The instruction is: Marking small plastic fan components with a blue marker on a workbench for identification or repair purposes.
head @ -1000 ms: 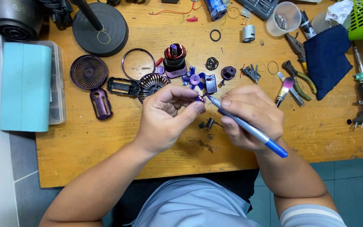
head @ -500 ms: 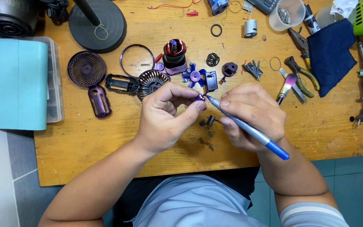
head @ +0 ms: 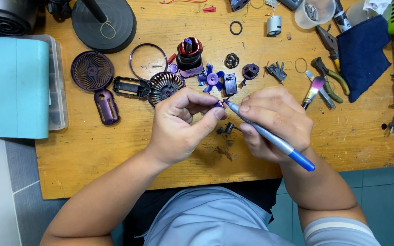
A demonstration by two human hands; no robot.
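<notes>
Head view: at the middle of the frame the left hand (head: 181,125) pinches a tiny purple part (head: 219,104) between thumb and fingertips, closed tight on it. The right hand (head: 274,123) is wrapped around a grey-and-blue screwdriver (head: 270,136), its tip touching that part.

Against the pictures from a moment ago, both hands sit in nearly the same spot above the wooden table (head: 115,150). The tip remains on the part, so the fine work at that point looks to be continuing rather than finished.

Just above the hands lie a blue fan blade (head: 210,78) and a purple round grille (head: 166,86). A second grille (head: 92,70) lies further left, and a teal box (head: 21,86) sits at the left edge.
</notes>
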